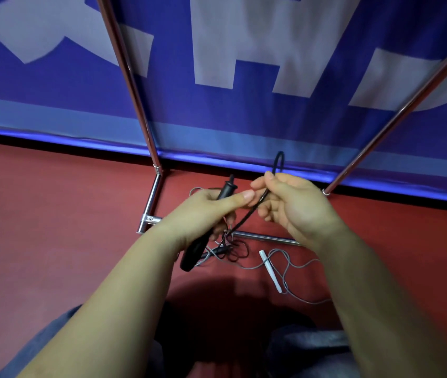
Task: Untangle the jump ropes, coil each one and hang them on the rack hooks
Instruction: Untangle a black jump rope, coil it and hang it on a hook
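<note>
Black rope, thin and glossy, is what I am working on; head view only. My left hand is wrapped round its tapered black handle. My right hand pinches a loop of the cord, which arcs up above the fingers. Below, the cord runs into a knot with the grey rope on the red floor; the grey rope's white handle lies beside it. I judge this as untangling, coiling not begun. Next: feed the loop back through the knot. Chrome rack tubes stand behind; hooks not visible.
</note>
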Demonstrator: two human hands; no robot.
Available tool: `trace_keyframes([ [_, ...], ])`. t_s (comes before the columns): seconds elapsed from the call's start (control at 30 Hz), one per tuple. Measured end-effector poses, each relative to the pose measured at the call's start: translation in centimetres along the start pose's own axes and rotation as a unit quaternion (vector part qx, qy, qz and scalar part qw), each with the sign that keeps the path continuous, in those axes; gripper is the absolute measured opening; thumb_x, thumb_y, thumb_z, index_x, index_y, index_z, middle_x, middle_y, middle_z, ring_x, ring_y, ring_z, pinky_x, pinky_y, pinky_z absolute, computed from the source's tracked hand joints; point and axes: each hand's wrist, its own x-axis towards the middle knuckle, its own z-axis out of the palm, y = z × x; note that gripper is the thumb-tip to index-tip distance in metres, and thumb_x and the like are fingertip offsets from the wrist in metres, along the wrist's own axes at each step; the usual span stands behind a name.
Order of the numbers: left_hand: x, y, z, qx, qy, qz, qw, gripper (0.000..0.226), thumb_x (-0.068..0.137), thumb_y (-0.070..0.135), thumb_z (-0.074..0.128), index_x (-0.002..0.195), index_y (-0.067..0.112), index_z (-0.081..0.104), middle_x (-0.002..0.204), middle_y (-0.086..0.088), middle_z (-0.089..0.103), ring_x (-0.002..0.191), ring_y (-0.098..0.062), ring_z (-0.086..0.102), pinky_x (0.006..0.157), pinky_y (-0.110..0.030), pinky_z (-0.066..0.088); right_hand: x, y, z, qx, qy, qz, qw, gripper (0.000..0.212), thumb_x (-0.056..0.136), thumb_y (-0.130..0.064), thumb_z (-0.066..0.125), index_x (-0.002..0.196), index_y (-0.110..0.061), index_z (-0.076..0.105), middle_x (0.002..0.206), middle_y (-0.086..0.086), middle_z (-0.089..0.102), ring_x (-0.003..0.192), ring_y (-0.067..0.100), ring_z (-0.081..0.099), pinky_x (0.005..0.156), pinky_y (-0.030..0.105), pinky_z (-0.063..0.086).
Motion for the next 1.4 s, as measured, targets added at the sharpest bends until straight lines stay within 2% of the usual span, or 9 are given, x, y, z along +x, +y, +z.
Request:
trace_keyframes([
  [0.13, -0.2, 0.0, -0.1, 0.049, -0.064, 0.001, 0.997, 0.041, 0.075, 0.044, 0.067, 0.080, 0.003, 0.065, 0.046, 0.005, 0.039, 0.041, -0.012, 0.033, 0.046, -0.025, 0.030, -0.3, -0.6, -0.4, 0.146, 0.017, -0.017, 0.989, 0.030, 0.100, -0.018, 0.034, 0.079, -0.009, 0.054, 0.055, 0.001, 0.064, 0.038, 0.007, 0.048, 0.041, 0.016, 0.039],
  [0.23, 0.0, 0.0, 0.2, 0.039, -0.020, 0.010, 0.999, 0.025, 0.086, 0.032, 0.064, 0.073, 0.011, 0.068, 0.049, 0.005, 0.043, 0.040, -0.010, 0.033, 0.042, -0.022, 0.028, 0.0, -0.7, -0.8, 0.163, 0.023, -0.022, 0.986, 0.027, 0.099, -0.018, 0.036, 0.084, -0.010, 0.057, 0.068, 0.003, 0.069, 0.043, 0.008, 0.050, 0.044, 0.017, 0.042],
  [0.37, 0.4, 0.3, -0.3, -0.112, 0.070, 0.029, 0.991, 0.029, 0.092, 0.026, 0.055, 0.068, 0.013, 0.061, 0.048, 0.005, 0.042, 0.036, -0.007, 0.028, 0.037, -0.017, 0.022, 0.0, 0.3, -0.4, -0.114, -0.013, 0.011, 0.993, 0.009, 0.094, -0.017, 0.050, 0.094, -0.017, 0.059, 0.083, 0.001, 0.064, 0.047, 0.006, 0.052, 0.048, 0.016, 0.044],
  [0.5, 0.4, 0.8, -0.7, -0.239, 0.078, 0.040, 0.967, 0.029, 0.095, 0.024, 0.050, 0.070, 0.011, 0.058, 0.048, 0.004, 0.042, 0.035, -0.005, 0.027, 0.034, -0.014, 0.023, -0.1, 2.1, -0.2, -0.363, -0.105, 0.013, 0.926, 0.011, 0.085, -0.018, 0.066, 0.078, -0.025, 0.061, 0.066, -0.005, 0.059, 0.061, 0.011, 0.054, 0.061, 0.022, 0.046],
  [0.8, 0.3, 0.6, -0.5, -0.226, 0.018, 0.036, 0.973, 0.022, 0.087, 0.026, 0.053, 0.074, 0.010, 0.061, 0.049, 0.004, 0.049, 0.034, -0.004, 0.028, 0.033, -0.014, 0.023, 0.7, 2.4, -0.4, -0.339, -0.010, -0.032, 0.940, 0.021, 0.089, -0.019, 0.060, 0.069, -0.015, 0.054, 0.068, 0.003, 0.062, 0.051, 0.009, 0.055, 0.058, 0.031, 0.048],
  [1.03, 0.1, 0.9, -0.3, -0.233, -0.017, 0.021, 0.972, 0.025, 0.092, 0.018, 0.048, 0.072, 0.007, 0.057, 0.047, 0.002, 0.049, 0.032, -0.003, 0.027, 0.032, -0.013, 0.021, 0.6, 2.9, -0.2, -0.313, 0.007, -0.043, 0.949, 0.033, 0.076, -0.026, 0.075, 0.088, -0.033, 0.045, 0.075, -0.002, 0.060, 0.062, 0.014, 0.058, 0.069, 0.035, 0.049],
  [1.2, 0.0, 0.8, -0.3, -0.239, -0.025, 0.023, 0.970, 0.020, 0.085, 0.022, 0.052, 0.074, 0.007, 0.059, 0.049, 0.001, 0.049, 0.032, -0.003, 0.027, 0.032, -0.013, 0.021, 0.7, 2.2, -0.5, -0.354, 0.033, -0.086, 0.931, 0.013, 0.089, -0.023, 0.059, 0.076, -0.023, 0.058, 0.066, 0.002, 0.061, 0.058, 0.016, 0.055, 0.065, 0.036, 0.049],
  [1.3, 0.2, 0.7, -0.5, -0.208, -0.005, 0.051, 0.977, 0.028, 0.076, 0.030, 0.057, 0.094, 0.012, 0.067, 0.053, 0.005, 0.048, 0.036, -0.004, 0.028, 0.035, -0.015, 0.023, 0.5, 1.6, 0.4, -0.213, 0.033, -0.032, 0.976, 0.034, 0.098, -0.023, 0.043, 0.069, -0.011, 0.056, 0.052, 0.003, 0.059, 0.038, 0.008, 0.049, 0.046, 0.025, 0.043],
  [1.4, -0.1, 0.1, -0.1, -0.017, 0.003, 0.054, 0.998, 0.026, 0.077, 0.026, 0.070, 0.096, 0.009, 0.068, 0.051, 0.009, 0.038, 0.041, -0.006, 0.029, 0.041, -0.018, 0.025, 0.0, -0.1, 0.1, 0.043, 0.013, 0.017, 0.999, 0.037, 0.099, -0.025, 0.037, 0.069, -0.008, 0.051, 0.042, 0.002, 0.053, 0.032, 0.009, 0.041, 0.037, 0.017, 0.035],
])
